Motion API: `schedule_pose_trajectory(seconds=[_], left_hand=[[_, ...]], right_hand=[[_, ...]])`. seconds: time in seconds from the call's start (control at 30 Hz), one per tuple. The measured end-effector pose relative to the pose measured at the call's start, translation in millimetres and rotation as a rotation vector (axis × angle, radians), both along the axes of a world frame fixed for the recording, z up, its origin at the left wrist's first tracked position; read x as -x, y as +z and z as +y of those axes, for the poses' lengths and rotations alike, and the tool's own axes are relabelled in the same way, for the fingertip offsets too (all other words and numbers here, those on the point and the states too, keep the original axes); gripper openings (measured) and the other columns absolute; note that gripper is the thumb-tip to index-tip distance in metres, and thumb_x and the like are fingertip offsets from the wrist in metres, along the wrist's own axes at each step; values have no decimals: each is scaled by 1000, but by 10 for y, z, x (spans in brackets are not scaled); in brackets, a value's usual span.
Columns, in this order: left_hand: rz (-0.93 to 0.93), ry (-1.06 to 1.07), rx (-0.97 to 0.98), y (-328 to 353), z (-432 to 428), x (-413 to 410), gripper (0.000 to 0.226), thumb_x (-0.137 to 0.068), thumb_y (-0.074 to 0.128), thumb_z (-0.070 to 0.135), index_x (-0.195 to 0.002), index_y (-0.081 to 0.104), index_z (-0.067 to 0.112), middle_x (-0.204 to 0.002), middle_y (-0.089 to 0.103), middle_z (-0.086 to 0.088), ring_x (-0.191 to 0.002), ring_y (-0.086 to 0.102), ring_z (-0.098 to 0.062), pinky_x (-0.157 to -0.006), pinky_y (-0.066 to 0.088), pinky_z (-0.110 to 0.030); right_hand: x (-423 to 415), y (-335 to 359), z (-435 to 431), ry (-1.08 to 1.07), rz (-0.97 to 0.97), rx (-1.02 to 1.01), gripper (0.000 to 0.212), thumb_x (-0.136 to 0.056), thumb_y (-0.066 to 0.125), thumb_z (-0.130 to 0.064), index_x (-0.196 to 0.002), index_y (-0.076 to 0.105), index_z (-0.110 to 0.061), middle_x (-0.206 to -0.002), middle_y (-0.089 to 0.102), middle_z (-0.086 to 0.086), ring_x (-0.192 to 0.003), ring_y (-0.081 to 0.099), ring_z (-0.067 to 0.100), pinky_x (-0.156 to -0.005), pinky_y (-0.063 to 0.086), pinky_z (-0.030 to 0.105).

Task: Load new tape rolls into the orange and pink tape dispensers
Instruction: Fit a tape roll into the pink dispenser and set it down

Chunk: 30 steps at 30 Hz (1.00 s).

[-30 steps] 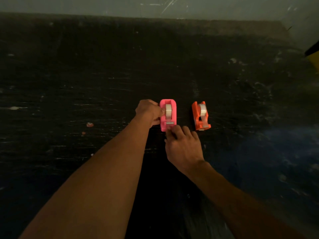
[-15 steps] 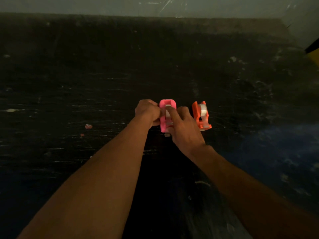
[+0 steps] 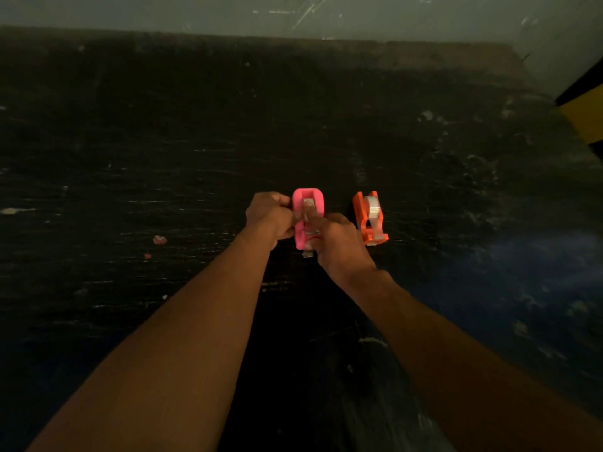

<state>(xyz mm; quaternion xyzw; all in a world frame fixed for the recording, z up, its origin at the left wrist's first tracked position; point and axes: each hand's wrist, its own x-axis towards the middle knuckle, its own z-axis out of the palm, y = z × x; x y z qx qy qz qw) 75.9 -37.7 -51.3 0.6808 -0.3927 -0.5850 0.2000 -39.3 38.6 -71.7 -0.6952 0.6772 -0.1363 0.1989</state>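
Note:
A pink tape dispenser (image 3: 299,203) stands on the dark table (image 3: 195,141) at the centre. A clear tape roll (image 3: 308,203) sits in its slot. My left hand (image 3: 269,216) grips the dispenser's left side. My right hand (image 3: 339,243) covers its right front, with a finger pressed on top of the roll. A short tape end (image 3: 308,254) sticks out below the dispenser's front. The orange tape dispenser (image 3: 370,220) stands just to the right, apart from my right hand, with a clear roll (image 3: 373,207) in it.
Small pink scraps (image 3: 159,239) lie on the table to the left. A grey wall (image 3: 293,14) runs along the far edge. A yellow and black object (image 3: 584,109) juts in at the right edge.
My right hand moved from the pink dispenser's front edge up onto its top and now presses a finger on the roll. My left hand stayed on the dispenser.

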Motion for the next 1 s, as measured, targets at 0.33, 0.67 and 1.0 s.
schedule_pose_trajectory(seconds=[0.33, 0.67, 1.0], left_hand=[[-112, -17, 153, -142, 66, -4, 38, -86, 69, 10, -122, 64, 21, -125, 66, -6, -107, 67, -21, -91, 58, -40], [-119, -45, 171, -148, 122, -15, 39, -91, 64, 16, -130, 61, 22, -129, 65, -4, -109, 66, -19, -94, 57, -38], [-482, -224, 414, 137, 900, -283, 45, -96, 55, 16, -140, 48, 21, -141, 55, -7, -123, 57, -18, -92, 47, -28]], right_hand=[[-50, 23, 97, -81, -71, -12, 84, -87, 60, 0, -153, 19, -31, -134, 51, 15, -113, 58, 27, -88, 46, 28], [-117, 103, 108, -216, -199, -74, 96, -80, 66, 1, -152, 10, -29, -129, 60, 12, -113, 63, 27, -95, 54, 43], [-55, 416, 677, -285, -173, -249, 88, -87, 63, -7, -154, 8, -23, -152, 37, 14, -132, 48, 27, -108, 44, 41]])
